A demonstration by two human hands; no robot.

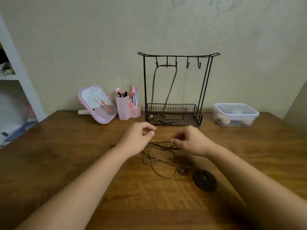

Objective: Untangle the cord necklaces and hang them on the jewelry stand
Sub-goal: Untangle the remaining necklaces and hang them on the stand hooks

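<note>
— Two hands over the table point(66, 163), both just in front of the jewelry stand point(174, 90). What have they got?

— The left hand point(137, 138) has fingers curled, thumb meeting forefinger, maybe pinching a strand; it's too blurred to tell. The right hand point(191, 141) pinches a strand of the tangled cords point(159, 156).

— And the tangle?

— On the wood, nearer us than the stand, with a dark round pendant point(205, 180) at its near right end.

— Anything hung?

— One brown cord necklace point(172, 87) loops over the stand's left hooks, dropping into its wire basket. A pink brush holder point(123, 107) sits left of the stand, a clear lidded box point(235, 114) right.
</note>
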